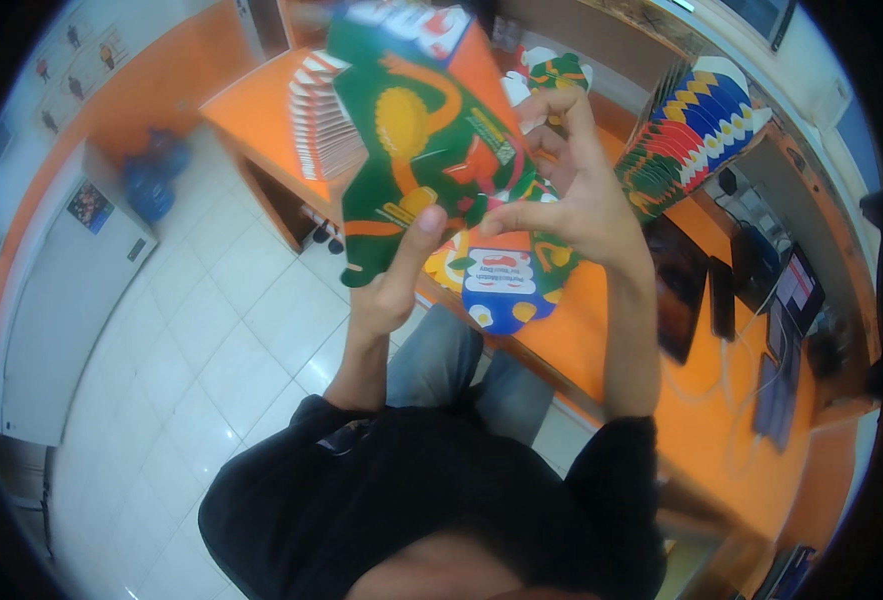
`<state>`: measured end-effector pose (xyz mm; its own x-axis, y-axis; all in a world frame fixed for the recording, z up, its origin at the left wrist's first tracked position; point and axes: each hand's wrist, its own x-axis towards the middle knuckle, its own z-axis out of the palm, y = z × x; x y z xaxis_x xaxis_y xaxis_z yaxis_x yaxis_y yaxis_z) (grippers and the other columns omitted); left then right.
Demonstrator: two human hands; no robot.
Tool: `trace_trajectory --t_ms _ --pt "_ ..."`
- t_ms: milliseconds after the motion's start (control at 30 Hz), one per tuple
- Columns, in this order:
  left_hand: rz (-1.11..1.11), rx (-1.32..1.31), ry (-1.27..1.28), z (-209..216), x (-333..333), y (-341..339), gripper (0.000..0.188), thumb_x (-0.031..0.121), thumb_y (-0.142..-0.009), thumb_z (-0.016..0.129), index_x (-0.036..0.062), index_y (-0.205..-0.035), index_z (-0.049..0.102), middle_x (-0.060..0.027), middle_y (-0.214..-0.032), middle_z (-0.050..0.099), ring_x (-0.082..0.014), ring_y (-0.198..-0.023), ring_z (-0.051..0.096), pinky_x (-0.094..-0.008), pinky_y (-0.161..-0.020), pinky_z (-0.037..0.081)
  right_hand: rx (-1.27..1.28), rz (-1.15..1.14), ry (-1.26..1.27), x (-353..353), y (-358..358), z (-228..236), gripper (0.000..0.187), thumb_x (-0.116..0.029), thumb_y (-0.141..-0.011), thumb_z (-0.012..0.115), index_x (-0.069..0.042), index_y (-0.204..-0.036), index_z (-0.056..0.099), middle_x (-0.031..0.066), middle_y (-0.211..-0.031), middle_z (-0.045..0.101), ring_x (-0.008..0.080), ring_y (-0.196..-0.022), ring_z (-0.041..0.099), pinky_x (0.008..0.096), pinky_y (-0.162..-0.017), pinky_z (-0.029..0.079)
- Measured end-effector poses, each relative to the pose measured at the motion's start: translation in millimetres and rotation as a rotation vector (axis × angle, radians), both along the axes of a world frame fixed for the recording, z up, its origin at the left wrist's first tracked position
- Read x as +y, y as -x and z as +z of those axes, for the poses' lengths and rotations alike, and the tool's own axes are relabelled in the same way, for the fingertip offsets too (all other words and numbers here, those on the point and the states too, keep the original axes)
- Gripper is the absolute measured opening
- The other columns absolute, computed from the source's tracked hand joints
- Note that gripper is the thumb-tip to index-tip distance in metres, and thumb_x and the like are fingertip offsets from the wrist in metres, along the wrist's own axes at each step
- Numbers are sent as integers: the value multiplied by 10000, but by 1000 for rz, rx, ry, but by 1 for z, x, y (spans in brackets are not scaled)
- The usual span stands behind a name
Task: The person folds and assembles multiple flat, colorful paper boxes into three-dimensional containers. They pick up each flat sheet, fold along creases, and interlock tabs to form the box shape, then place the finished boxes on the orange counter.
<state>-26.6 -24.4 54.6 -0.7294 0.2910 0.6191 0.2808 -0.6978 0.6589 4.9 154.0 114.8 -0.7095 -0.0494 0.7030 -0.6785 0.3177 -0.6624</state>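
Note:
My left hand (401, 265) grips a green printed cardboard sheet (391, 150) by its lower part, its thumb lying across the front. The sheet has a cut, wavy outline with orange and yellow drawings, and its top is blurred. Just right of it is my right hand (586, 200), fingers apart and thumb stretched toward the sheet's edge; whether the thumb touches it I cannot tell. Below both hands, a blue-ended printed cutout (506, 290) with egg drawings lies at the desk's near edge. Part of it is hidden behind my hands.
On the orange desk (621, 340), a fanned stack of cutouts (326, 120) lies at left and another fanned stack (691, 130) at back right. A dark tablet-like device (676, 285), phones and cables lie along the right. A white fridge-like cabinet (71, 290) stands far left.

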Motion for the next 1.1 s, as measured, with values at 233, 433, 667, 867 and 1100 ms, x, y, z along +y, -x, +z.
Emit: trace_trajectory --t_ms 233,433,667,867,1100 --pt "15 82 88 -1 -4 4 494 134 -948 547 -8 -1367 328 -149 -1215 541 -211 -1120 542 -325 -943 434 -199 -110 -24 -5 -3 -2 1017 2 -534 891 -170 -1340 296 21 -956 399 107 -869 530 237 -719 465" --pt "96 116 358 5 -8 2 476 236 -949 574 -11 -1329 427 -125 -1173 567 -181 -1050 564 -296 -901 450 111 -297 -360 -5 2 -5 855 -279 -615 885 -206 -1355 462 39 -1109 467 160 -945 489 277 -774 439" --pt "-25 220 411 0 -21 15 368 202 -940 577 0 -1239 505 -131 -1093 600 -181 -1031 572 -297 -901 439 -133 -142 -254 8 -1 -1 526 -326 -850 705 -181 -1334 558 45 -1308 557 170 -1063 511 304 -879 432" --pt "-147 221 318 -6 -22 13 328 150 -892 598 8 -1174 509 -119 -1075 596 -184 -1042 561 -296 -905 421 -65 -85 -387 13 -7 5 489 -293 -853 703 -137 -1302 588 65 -1259 598 188 -1093 533 338 -960 416" --pt "-132 90 329 1 -24 10 395 163 -843 634 -12 -1177 515 -106 -1064 594 -163 -990 571 -269 -854 438 -324 119 -224 11 -15 12 385 -250 -870 699 -5 -1159 632 73 -1001 668 113 -916 586 262 -848 471"
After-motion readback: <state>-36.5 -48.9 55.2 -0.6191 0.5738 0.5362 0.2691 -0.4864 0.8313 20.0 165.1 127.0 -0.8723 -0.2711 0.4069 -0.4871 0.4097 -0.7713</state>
